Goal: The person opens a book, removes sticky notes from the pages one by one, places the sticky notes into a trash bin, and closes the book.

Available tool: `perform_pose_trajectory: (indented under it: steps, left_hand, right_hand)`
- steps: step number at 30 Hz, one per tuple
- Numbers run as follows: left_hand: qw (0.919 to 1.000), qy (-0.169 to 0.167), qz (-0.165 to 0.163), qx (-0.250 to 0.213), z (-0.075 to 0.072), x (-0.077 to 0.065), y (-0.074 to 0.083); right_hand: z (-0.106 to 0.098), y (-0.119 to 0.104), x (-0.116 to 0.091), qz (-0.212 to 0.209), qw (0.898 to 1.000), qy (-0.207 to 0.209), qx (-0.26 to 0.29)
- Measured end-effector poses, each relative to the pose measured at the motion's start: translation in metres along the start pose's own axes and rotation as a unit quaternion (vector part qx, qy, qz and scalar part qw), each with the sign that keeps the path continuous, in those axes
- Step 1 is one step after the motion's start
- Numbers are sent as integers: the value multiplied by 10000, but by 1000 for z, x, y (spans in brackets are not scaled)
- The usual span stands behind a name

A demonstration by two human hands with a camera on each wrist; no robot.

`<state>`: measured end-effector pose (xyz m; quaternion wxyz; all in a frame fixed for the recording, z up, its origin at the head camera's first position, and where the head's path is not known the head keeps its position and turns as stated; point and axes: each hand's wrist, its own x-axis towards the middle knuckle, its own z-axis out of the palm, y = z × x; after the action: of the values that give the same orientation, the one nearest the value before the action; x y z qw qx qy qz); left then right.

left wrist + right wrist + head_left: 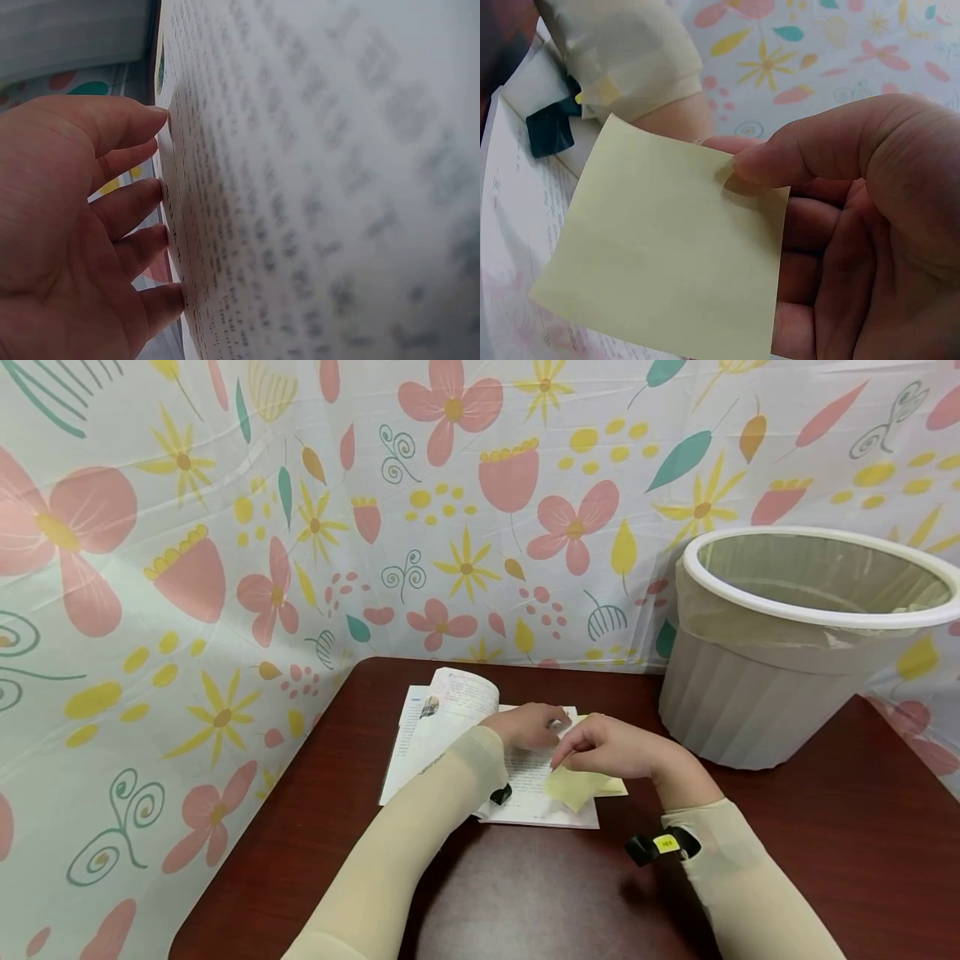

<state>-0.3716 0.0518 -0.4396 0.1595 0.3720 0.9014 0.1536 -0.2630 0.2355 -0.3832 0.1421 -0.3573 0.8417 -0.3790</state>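
An open book [525, 777] with printed pages lies on the table, its left-hand pages curling up. My left hand [528, 727] reaches across it. In the left wrist view, the spread, slightly bent fingertips of that hand [82, 217] press on the printed page [247, 187]. My right hand [618, 747] is over the book's right side. Between thumb and forefinger it pinches a pale yellow sticky note [572, 787] by one edge. The right wrist view shows this square note [667, 247] blank and slightly bowed, hanging from the right hand [847, 202].
More yellow paper [613, 788] shows at the book's right edge, partly behind the held note. A large ribbed bin [750, 693] with a liner stands at the right on the dark wooden table [525, 893]. Flower-patterned cloth [465, 527] hangs behind and at the left.
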Motion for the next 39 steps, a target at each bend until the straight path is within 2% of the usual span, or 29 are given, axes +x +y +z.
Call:
perform_pose_trajectory:
  steps: [5,12,19,23,29,33,35,39]
  left_hand:
    - [9999,-50,-135,-79,-1,1,-1]
    - [9998,-45,-162,-42,-1,2,-1]
    - [9998,-56,-165,0,-1,2,-1]
    - [9997,-60,-210,-75,-2,2,-1]
    - [9994,-94,-289,-174,-1,1,0]
    - [9994,-89,-282,-156,-1,0,0]
    - [9995,-112,-271,-129,-1,1,0]
    - [9995,-141,-268,-130,1,2,-1]
  right_hand:
    - [0,-8,1,-107,9999,93,17]
    - [-5,-24,-3,-103,9990,432,6]
    - [-15,-40,-12,-391,9953,886,67]
    - [-27,-56,-18,-392,9934,1070,-103]
    - [-62,-89,-29,-251,9882,1158,-970]
    - [-93,-111,-34,-352,9800,1140,-1595]
    - [-110,-123,-36,-231,9741,1207,-1899]
    - [-148,-142,-41,177,9540,1550,-2561]
